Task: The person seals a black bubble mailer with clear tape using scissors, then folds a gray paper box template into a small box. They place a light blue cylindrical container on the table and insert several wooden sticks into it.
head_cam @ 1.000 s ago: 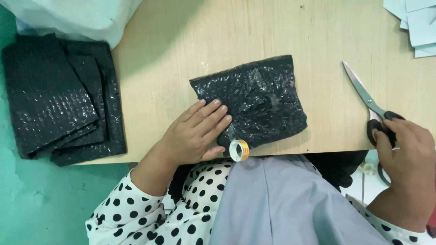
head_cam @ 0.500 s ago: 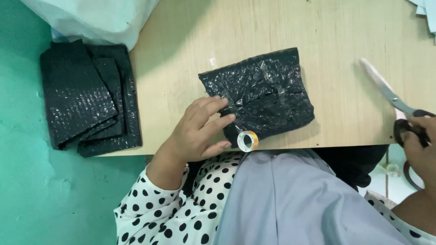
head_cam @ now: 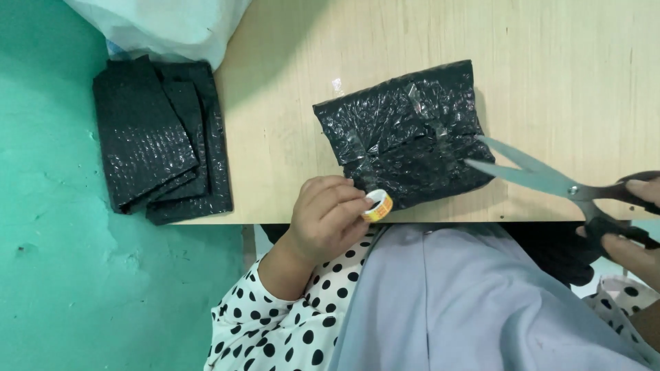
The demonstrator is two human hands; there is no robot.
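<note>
A small tape roll point(head_cam: 377, 205) is pinched in the left hand point(head_cam: 323, 216) at the wooden table point(head_cam: 564, 62) edge, touching the black bubble-wrap parcel point(head_cam: 405, 130). Scissors point(head_cam: 550, 180), blades parted at the parcel, are gripped by the right hand point(head_cam: 636, 227). More black sheets point(head_cam: 161, 137) are stacked beside a teal floor point(head_cam: 69, 288).

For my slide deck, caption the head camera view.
Left hand holds a tape roll beside a black bubble-wrap parcel; right hand brings open scissors.
</note>
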